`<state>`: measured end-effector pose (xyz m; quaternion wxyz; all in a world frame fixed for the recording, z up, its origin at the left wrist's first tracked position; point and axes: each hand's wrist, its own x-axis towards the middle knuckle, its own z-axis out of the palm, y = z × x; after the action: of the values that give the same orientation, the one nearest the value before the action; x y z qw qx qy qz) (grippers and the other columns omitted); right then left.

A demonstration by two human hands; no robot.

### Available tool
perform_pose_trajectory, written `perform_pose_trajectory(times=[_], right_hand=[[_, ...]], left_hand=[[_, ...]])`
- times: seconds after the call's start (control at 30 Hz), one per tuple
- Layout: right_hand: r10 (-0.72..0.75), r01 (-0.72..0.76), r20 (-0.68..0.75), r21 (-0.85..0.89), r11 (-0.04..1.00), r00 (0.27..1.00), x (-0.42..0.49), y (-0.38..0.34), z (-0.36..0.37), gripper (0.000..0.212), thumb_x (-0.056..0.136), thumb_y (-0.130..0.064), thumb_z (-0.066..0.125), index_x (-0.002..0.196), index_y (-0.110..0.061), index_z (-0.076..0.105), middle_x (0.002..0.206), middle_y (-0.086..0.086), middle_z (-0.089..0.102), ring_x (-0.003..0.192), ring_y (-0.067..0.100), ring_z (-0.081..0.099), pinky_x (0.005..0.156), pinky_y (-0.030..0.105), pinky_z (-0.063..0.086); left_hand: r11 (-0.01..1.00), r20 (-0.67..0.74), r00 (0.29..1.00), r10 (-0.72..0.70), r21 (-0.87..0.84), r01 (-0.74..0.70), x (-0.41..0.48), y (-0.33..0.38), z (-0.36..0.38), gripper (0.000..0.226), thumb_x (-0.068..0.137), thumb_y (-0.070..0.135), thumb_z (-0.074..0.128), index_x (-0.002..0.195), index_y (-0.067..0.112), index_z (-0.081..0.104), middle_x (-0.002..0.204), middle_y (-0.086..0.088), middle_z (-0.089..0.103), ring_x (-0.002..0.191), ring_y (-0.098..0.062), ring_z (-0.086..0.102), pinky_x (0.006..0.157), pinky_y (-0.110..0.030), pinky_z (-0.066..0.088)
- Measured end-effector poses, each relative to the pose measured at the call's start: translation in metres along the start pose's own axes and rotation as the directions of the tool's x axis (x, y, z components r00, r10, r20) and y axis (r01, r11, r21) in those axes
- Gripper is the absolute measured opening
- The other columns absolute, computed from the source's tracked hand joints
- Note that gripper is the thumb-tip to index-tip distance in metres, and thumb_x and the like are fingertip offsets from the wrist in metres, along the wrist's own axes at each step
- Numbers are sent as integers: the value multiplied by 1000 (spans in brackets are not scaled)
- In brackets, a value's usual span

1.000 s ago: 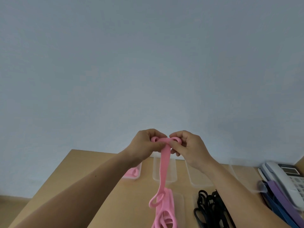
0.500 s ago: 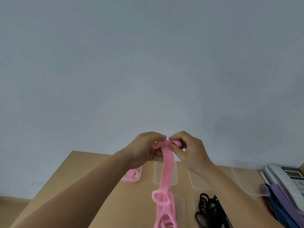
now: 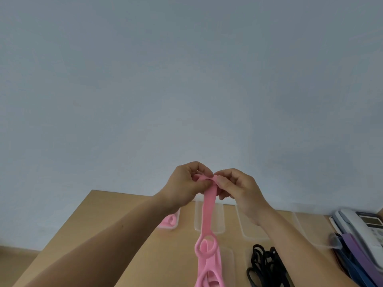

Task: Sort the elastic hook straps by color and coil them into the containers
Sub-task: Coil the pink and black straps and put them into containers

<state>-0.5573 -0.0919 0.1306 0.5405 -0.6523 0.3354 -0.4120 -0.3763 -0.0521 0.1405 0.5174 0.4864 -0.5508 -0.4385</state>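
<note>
Pink strap (image 3: 207,212) hangs vertically, ring down

Wall (image 3: 186,79): pale blue-grey and plain, filling most of what I see ahead of me.
Light: soft and even, a little brighter at the wall's middle.
Desk (image 3: 116,208): light wood, far edge against the wall (its left corner shows).
Floor (image 3: 12,253): a tan strip low on my left.

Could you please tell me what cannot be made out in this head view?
Head view:
- Top end of the pink strap: wrapped inside the left hand and right hand.
- Its lower end: cut off by the bottom edge.
- leftmost container: largely behind the left forearm.
- black straps: count unclear, cut by the bottom edge.
</note>
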Motion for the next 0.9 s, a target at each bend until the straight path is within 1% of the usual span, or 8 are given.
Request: perform_pose_trajectory(times=[0.1,0.2,0.3,0.4,0.53,0.7,0.83,0.9], right_hand=[[3,-4,-27,-23,1000,1000,1,1,1,7,91,-14,68,93,-9,72,74,8,72,66,22,66,61,26,52],[-35,34,-46,-25,999,998,1,2,-1,4,89,-12,71,92,-10,72,70,7,70,62,20,64,59,24,51],[-58,55,-63,-54,997,996,2,3,0,4,88,-13,72,92,-14,73,67,-1,69,58,15,63,58,23,51],[-79,75,-42,-95,993,996,2,1,1,9,85,-21,74,94,-17,73,70,-7,68,63,13,63,61,21,50],[-147,143,-13,-163,976,989,-1,2,-1,12,88,-13,72,94,-24,72,78,-4,66,74,8,62,71,19,53],[-219,201,-14,-341,918,976,-4,5,1,26,87,-8,72,92,-33,69,85,-20,65,76,5,60,74,28,52],[-197,187,-3,-301,935,980,-5,5,1,25,85,-4,73,91,-28,70,84,-21,66,77,5,62,72,19,49],[-149,150,22,-211,966,989,-7,2,0,18,84,-6,75,91,-22,71,84,-15,68,79,8,64,74,20,52]], left_hand=[[999,7,1000,19,36,-19,-2,-1,-1,18,86,-1,70,99,10,64,93,-21,71,86,-35,72,85,-45,59],[993,49,995,-82,-84,86,-4,-1,-3,42,83,9,76,119,14,54,99,-18,70,89,-34,74,86,-45,59],[975,114,980,-165,-134,179,-6,2,-4,43,82,17,79,114,0,55,102,-23,72,95,-37,73,85,-51,59],[965,148,965,-218,-118,236,-7,6,-3,49,80,30,81,109,-3,58,97,-20,74,92,-35,73,80,-45,60],[936,207,943,-260,-185,298,-6,9,-7,31,86,24,75,106,4,62,91,-14,74,80,-29,72,71,-36,58],[886,232,925,-301,-291,361,-6,8,-7,15,87,12,71,101,7,66,89,-12,71,77,-22,70,67,-28,56],[900,179,942,-283,-291,326,-6,7,-6,13,87,6,70,99,5,67,89,-13,73,77,-22,71,66,-28,56],[911,160,950,-270,-276,305,-7,4,-6,16,86,2,71,100,2,66,93,-17,73,82,-26,72,69,-31,58]])
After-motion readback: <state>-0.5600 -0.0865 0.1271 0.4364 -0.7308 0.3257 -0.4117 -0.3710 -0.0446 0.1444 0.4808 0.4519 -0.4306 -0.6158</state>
